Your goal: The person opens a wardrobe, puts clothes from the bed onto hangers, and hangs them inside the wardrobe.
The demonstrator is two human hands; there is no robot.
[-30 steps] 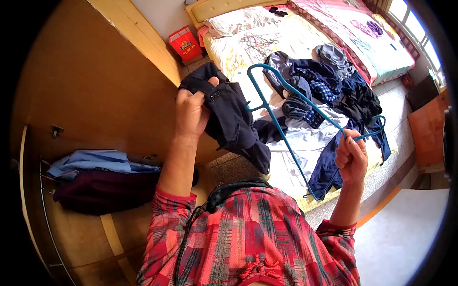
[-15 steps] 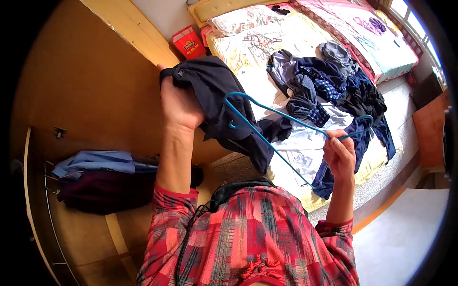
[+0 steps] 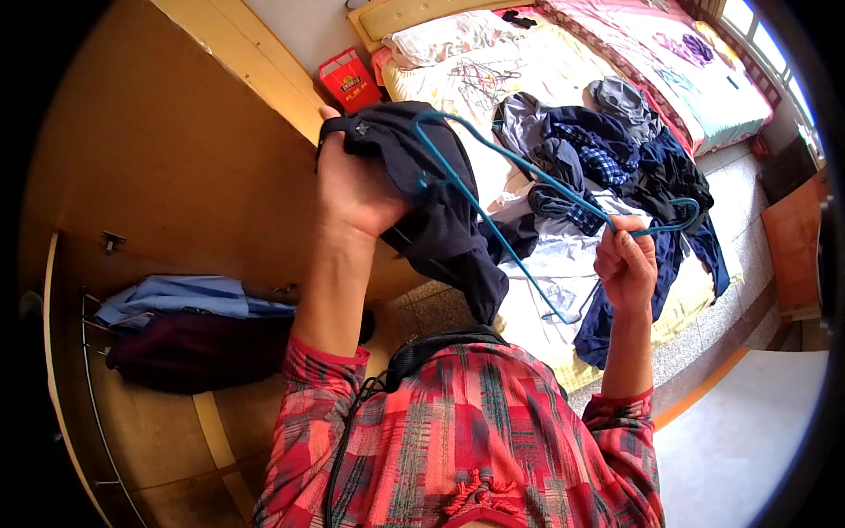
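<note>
My left hand (image 3: 359, 195) is raised at the centre left, its fingers mostly hidden behind the dark garment it holds up. That dark garment (image 3: 440, 233) hangs down in folds and has a waistband-like edge near my thumb; it looks like trousers. On the right, my right hand (image 3: 627, 268) is closed around the neck of a blue clothes hanger (image 3: 532, 169). The hanger's hook points right, and its far shoulder overlaps the garment in view. Whether hanger and cloth touch, I cannot tell.
A heap of dark clothes (image 3: 598, 150) lies on the bed (image 3: 422, 88), with several loose hangers (image 3: 484, 81) near the pillow. To the left is an open wardrobe with a light blue shirt (image 3: 180, 297) and a maroon garment (image 3: 202, 352). A red bag (image 3: 349, 79) stands beside the bed.
My left hand and the dark garment have moved a little to the right. The hanger has been raised and its far end now overlaps the upper part of the garment.
</note>
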